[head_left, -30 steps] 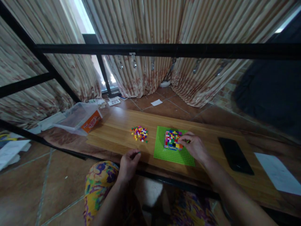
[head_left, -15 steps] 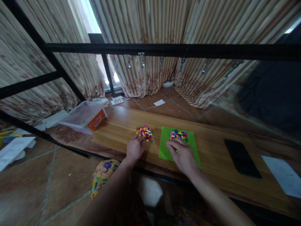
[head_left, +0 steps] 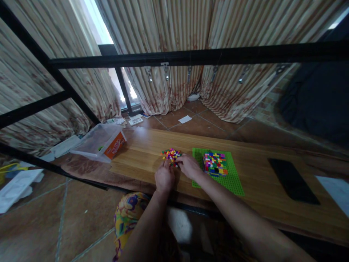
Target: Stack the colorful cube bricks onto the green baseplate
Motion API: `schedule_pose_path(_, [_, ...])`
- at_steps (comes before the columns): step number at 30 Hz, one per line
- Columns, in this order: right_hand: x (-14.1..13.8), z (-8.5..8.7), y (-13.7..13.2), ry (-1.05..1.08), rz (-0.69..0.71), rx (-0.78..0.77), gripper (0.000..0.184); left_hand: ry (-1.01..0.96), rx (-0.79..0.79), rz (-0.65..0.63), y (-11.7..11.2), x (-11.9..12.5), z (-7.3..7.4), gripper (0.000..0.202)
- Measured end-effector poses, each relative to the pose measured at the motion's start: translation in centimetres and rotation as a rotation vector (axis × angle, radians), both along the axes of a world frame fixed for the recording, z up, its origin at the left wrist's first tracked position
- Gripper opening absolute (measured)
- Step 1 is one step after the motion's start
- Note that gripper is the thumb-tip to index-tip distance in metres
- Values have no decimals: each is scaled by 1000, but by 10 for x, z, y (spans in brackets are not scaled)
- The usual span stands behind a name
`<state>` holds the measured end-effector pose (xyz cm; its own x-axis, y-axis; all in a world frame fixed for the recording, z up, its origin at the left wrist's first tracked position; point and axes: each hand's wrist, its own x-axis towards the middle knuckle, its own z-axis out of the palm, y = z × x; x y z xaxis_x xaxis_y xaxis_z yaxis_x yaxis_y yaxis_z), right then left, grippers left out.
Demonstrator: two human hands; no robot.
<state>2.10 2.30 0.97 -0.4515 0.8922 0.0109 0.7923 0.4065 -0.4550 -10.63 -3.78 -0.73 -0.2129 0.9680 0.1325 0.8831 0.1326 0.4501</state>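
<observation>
Small loose bricks of many colours lie in a pile (head_left: 171, 153) on the wooden board (head_left: 141, 153). Both hands are at its near edge. My left hand (head_left: 164, 177) rests there with its fingers curled, reaching into the pile. My right hand (head_left: 189, 165) has come across from the right and its bunched fingertips touch the pile; what they pinch is too small to make out. Right of the hands lies a green baseplate (head_left: 234, 180) carrying a square multicoloured block of stacked bricks (head_left: 215, 163).
A clear plastic tub (head_left: 95, 140) with an orange label stands at the board's left end. A black phone (head_left: 293, 178) and a white sheet (head_left: 335, 189) lie to the right. A black metal frame bar (head_left: 191, 56) crosses overhead. Papers litter the tiled floor.
My right hand left the brick block on the baseplate and moved left to the loose pile. My left hand moved forward from the board's near edge to the pile.
</observation>
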Motion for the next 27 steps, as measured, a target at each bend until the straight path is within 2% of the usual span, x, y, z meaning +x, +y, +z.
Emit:
schedule_pose_path(8, [-7,8,2,-61,-11,-13,19,-16,36,-51,-1,4,0,32])
schedule_pose_path(13, [5,17,-22,173,-124,79,16,14,33,-52,0,6,0,30])
schedule_pose_path(18, [45,22,-71,553,-180,50,18,52,42,-66,3,6,0,28])
schedule_pose_path(21, [81,17,-95,666,-318,38,22,64,58,-63,4,6,-2,26])
schedule_pose_path(24, [113,13,-98,701,-454,68,23,80,67,-63,5,7,-3,26])
schedule_pose_path(27, [130,13,-86,708,-564,101,21,82,75,-64,6,7,-3,28])
